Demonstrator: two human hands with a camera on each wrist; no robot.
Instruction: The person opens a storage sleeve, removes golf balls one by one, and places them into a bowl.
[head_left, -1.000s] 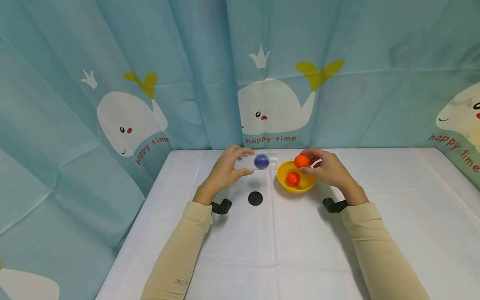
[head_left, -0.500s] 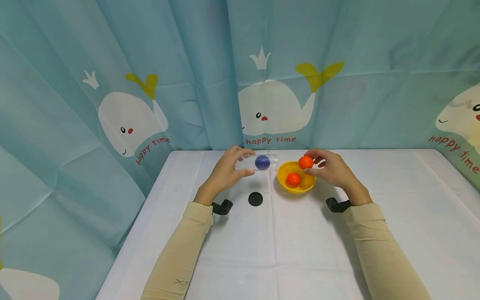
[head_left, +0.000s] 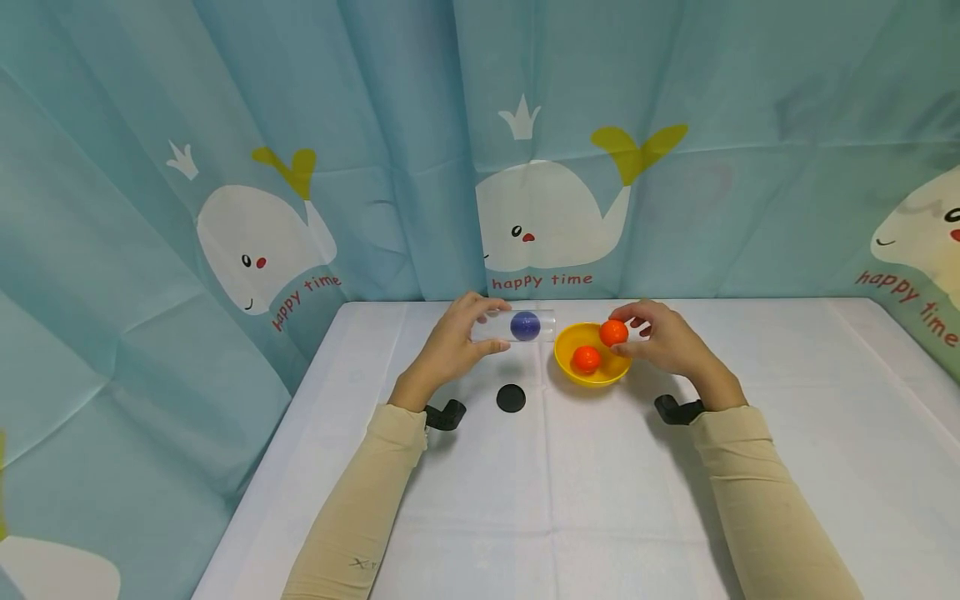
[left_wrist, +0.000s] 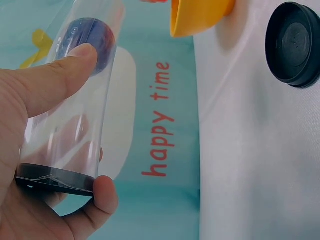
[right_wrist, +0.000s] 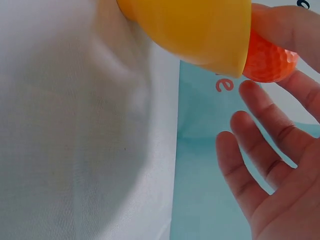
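My left hand (head_left: 453,337) grips a clear plastic tube (head_left: 491,327), held sideways above the table. A blue ball (head_left: 525,326) sits inside it, toward the right end. The left wrist view shows the tube's black base (left_wrist: 55,179) by my fingers. My right hand (head_left: 663,337) pinches an orange dimpled golf ball (head_left: 613,332) between thumb and fingers, at the right rim of the yellow bowl (head_left: 588,379). The other fingers are spread apart in the right wrist view. A second orange ball (head_left: 586,359) lies in the bowl.
A round black lid (head_left: 511,398) lies on the white-covered table (head_left: 495,483), in front of the tube. Behind the table's far edge hangs a blue curtain (head_left: 420,150) printed with whales.
My right hand has shifted right and slightly down with the orange golf ball, from beside the tube's end to the bowl's right rim. The left hand and tube stay nearly still.
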